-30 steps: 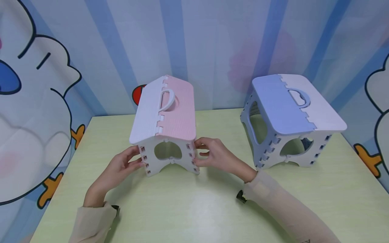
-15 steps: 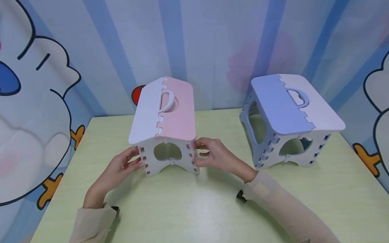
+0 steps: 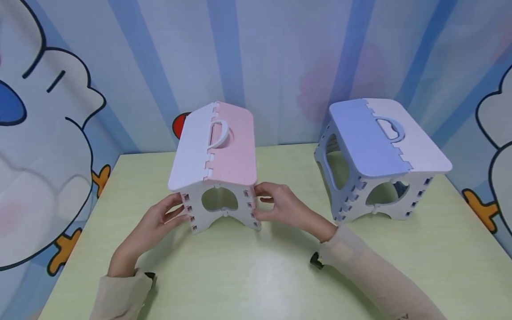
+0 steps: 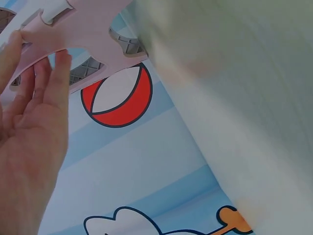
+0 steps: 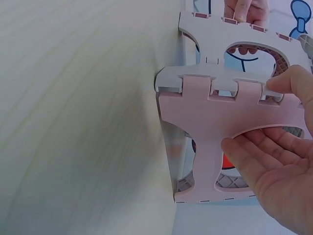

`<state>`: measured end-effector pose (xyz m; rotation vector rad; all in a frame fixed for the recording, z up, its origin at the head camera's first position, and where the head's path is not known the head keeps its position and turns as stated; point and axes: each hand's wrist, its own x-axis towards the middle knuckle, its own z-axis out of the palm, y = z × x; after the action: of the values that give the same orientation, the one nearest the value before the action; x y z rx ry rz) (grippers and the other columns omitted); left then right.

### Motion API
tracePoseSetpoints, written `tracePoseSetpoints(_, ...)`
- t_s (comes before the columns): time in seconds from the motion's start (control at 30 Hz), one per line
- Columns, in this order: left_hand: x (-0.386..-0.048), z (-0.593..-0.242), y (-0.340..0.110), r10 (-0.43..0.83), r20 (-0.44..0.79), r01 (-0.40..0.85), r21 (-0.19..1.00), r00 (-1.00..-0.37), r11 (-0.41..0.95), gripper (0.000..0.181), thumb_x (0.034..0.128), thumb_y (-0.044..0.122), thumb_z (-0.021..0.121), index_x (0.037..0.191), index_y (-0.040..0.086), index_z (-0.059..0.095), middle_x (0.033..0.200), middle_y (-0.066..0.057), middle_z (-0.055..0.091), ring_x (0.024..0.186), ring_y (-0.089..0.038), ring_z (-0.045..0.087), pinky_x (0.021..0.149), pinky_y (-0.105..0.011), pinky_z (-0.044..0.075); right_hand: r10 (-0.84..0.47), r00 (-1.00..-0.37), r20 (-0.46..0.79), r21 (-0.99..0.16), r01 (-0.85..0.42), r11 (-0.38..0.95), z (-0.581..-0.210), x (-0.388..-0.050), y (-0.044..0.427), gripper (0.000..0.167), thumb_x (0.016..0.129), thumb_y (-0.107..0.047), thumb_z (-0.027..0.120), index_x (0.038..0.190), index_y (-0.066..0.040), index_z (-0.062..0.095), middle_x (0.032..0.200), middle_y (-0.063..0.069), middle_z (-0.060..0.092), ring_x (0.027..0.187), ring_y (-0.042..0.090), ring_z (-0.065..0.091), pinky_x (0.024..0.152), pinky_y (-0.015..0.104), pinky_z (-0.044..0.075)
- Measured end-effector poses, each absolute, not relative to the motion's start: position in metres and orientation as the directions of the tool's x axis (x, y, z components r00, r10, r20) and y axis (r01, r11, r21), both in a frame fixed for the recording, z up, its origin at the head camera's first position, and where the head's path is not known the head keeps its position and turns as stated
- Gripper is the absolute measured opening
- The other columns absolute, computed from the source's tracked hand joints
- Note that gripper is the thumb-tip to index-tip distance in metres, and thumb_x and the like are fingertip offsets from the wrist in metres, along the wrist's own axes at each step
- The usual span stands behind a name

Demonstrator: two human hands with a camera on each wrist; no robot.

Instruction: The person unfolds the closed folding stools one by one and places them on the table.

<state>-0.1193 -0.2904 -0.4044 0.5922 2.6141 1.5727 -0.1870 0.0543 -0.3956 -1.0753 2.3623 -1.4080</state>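
Observation:
A pink and white folding stool (image 3: pixel 234 151) stands on the table, its top peaked along the middle seam and its handle raised. My left hand (image 3: pixel 154 226) grips the stool's left side near the front corner; in the left wrist view its fingers (image 4: pixel 58 78) go into the pink side opening. On the opposite side, my right hand (image 3: pixel 286 206) holds the front right corner. The right wrist view has that thumb (image 5: pixel 288 81) on the hinged edge and the other fingers reaching through the side opening. Those fingertips are partly hidden inside.
A blue and white folding stool (image 3: pixel 370 138) stands to the right with its top flat. The pale green table (image 3: pixel 248 280) meets a striped blue curtain (image 3: pixel 272 66) with cartoon figures behind both stools.

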Motion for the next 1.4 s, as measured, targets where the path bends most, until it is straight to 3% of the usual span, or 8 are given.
tracePoseSetpoints(0.17,-0.117,-0.399,-0.290,0.299,0.149,0.290,0.810,-0.942,0.509,0.054,0.0914,0.004,0.072,0.140,0.002,0.048,0.137,-0.012,0.055,0.129,-0.035,0.049,0.103,-0.051,0.042,-0.678,-0.702,0.220,-0.804,-0.524,0.281,-0.394,-0.187,0.054,0.040,0.085,-0.005,0.075,0.121,0.004,0.062,0.119,0.013,0.066,0.111,0.026,0.063,0.095,0.043,0.053)
tracePoseSetpoints(0.4,-0.114,-0.392,-0.294,0.200,0.191,0.275,0.737,-0.961,0.618,0.051,0.0940,0.004,0.069,0.141,0.003,0.049,0.140,-0.015,0.053,0.131,-0.036,0.048,0.103,-0.052,0.043,-0.679,-0.699,0.226,-0.783,-0.545,0.300,-0.393,-0.188,0.059,0.041,0.089,-0.019,0.075,0.124,-0.001,0.064,0.123,0.008,0.066,0.113,0.020,0.062,0.095,0.037,0.053)
tracePoseSetpoints(0.47,-0.113,-0.388,-0.296,0.170,0.228,0.284,0.721,-0.959,0.632,0.046,0.0977,0.007,0.064,0.141,0.003,0.050,0.140,-0.015,0.054,0.130,-0.035,0.049,0.102,-0.047,0.044,-0.680,-0.699,0.223,-0.782,-0.545,0.303,-0.391,-0.187,0.061,0.040,0.092,-0.022,0.072,0.126,-0.002,0.064,0.125,0.007,0.065,0.116,0.020,0.061,0.096,0.036,0.052)
tracePoseSetpoints(0.67,-0.112,-0.375,-0.303,0.114,0.318,0.313,0.697,-0.941,0.645,0.044,0.1041,0.015,0.055,0.146,0.008,0.047,0.143,-0.012,0.053,0.131,-0.031,0.050,0.099,-0.012,0.040,-0.657,-0.714,0.242,-0.779,-0.546,0.307,-0.384,-0.189,0.070,0.041,0.101,-0.022,0.060,0.133,0.003,0.058,0.129,0.015,0.063,0.118,0.030,0.061,0.097,0.047,0.051)
tracePoseSetpoints(0.93,-0.114,-0.360,-0.307,0.071,0.366,0.317,0.677,-0.928,0.664,0.051,0.1063,0.021,0.051,0.155,0.017,0.036,0.151,-0.010,0.047,0.133,-0.034,0.048,0.098,-0.007,0.034,-0.496,-0.819,0.287,-0.769,-0.506,0.390,-0.376,-0.195,0.080,0.043,0.105,-0.025,0.052,0.137,0.005,0.053,0.127,0.019,0.064,0.115,0.030,0.063,0.098,0.045,0.050)
tracePoseSetpoints(1.2,-0.122,-0.341,-0.302,0.111,0.388,0.363,0.668,-0.915,0.650,0.055,0.1054,0.023,0.052,0.157,0.021,0.033,0.158,-0.001,0.036,0.143,-0.022,0.035,0.110,-0.015,0.029,-0.376,-0.849,0.372,-0.721,-0.519,0.459,-0.357,-0.200,0.084,0.046,0.103,-0.029,0.055,0.139,0.000,0.054,0.139,0.016,0.057,0.121,0.036,0.059,0.100,0.049,0.048)
tracePoseSetpoints(1.4,-0.125,-0.330,-0.297,0.134,0.382,0.376,0.676,-0.914,0.634,0.056,0.1044,0.021,0.054,0.157,0.022,0.034,0.159,-0.001,0.033,0.144,-0.029,0.032,0.114,-0.052,0.029,-0.381,-0.814,0.438,-0.669,-0.578,0.467,-0.343,-0.206,0.080,0.055,0.104,-0.036,0.051,0.149,-0.004,0.045,0.149,0.012,0.047,0.130,0.031,0.052,0.109,0.047,0.039)
